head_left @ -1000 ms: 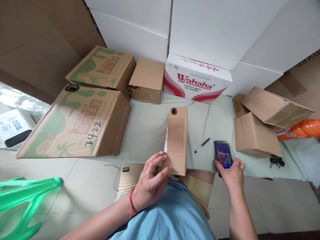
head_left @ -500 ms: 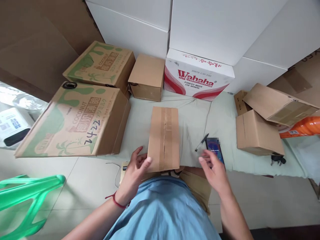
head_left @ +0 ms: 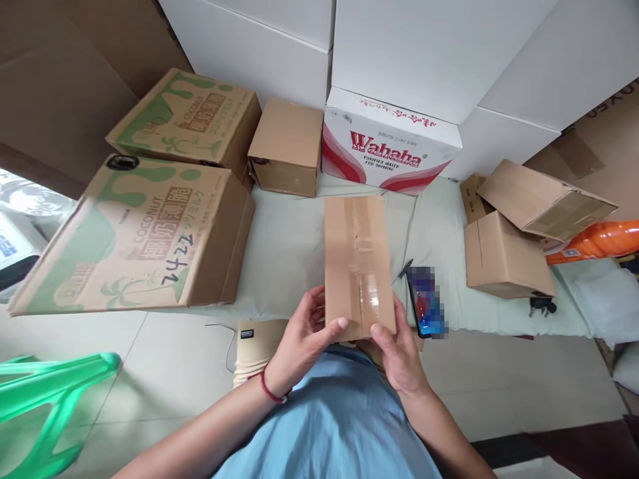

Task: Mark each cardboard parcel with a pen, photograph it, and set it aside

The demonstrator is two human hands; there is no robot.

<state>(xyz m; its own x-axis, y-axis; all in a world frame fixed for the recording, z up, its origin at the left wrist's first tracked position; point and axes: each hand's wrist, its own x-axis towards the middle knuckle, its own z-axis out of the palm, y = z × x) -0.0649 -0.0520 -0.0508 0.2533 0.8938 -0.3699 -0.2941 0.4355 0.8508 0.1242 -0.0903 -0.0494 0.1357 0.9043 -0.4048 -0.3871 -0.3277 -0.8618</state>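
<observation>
A brown cardboard box [head_left: 344, 266] with clear tape along its middle seam is held up close to my body. My left hand [head_left: 312, 329] grips its lower left side, the thumb lying on the top face and the fingers along the side. On the lower right corner my right hand [head_left: 399, 346] closes with its thumb on top, its fingers partly hidden behind the box. Just right of the box lies a phone [head_left: 423, 303] with its screen lit. A pen [head_left: 405, 268] rests by the phone's upper left edge, partly covered by the box.
Two printed coconut cartons [head_left: 210, 233] stand at left, beside a plain box [head_left: 287, 146] and a white Wahaha carton [head_left: 389, 146]. More cardboard boxes [head_left: 506, 256] are stacked at right near an orange bottle [head_left: 609, 239] and keys [head_left: 542, 306]. A green plastic stool [head_left: 60, 386] stands lower left.
My right hand has moved left from beside the phone onto the box. The box has shifted right and looks lifted nearer, with my left hand moving along with it.
</observation>
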